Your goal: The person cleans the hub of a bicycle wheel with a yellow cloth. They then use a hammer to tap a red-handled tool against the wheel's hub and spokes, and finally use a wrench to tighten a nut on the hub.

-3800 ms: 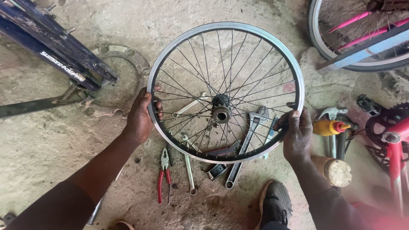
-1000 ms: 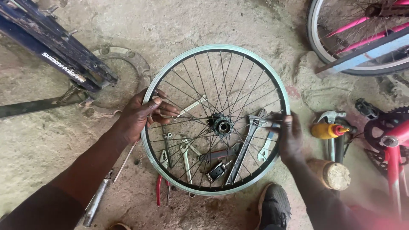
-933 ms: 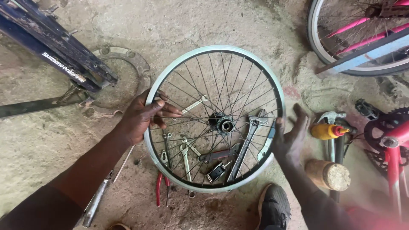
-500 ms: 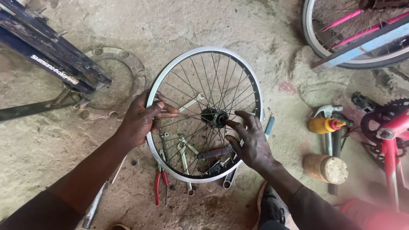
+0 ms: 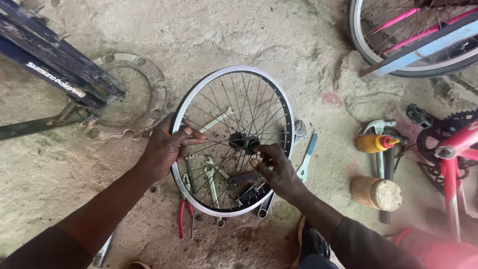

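Bare spoked wheel (image 5: 234, 142) stands tilted on the concrete floor (image 5: 279, 40) above scattered spanners (image 5: 211, 177) — left hand (image 5: 167, 147) closed on its rim, right hand (image 5: 276, 167) with fingers loosely curled at the hub (image 5: 245, 143) — no tyre fitted, hub work seemingly unfinished.

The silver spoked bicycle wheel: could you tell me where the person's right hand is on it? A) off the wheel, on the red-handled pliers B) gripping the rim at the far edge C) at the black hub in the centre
C: the right hand reaches through the spokes with its fingertips at the black hub of the silver spoked bicycle wheel, while the left hand holds the rim.
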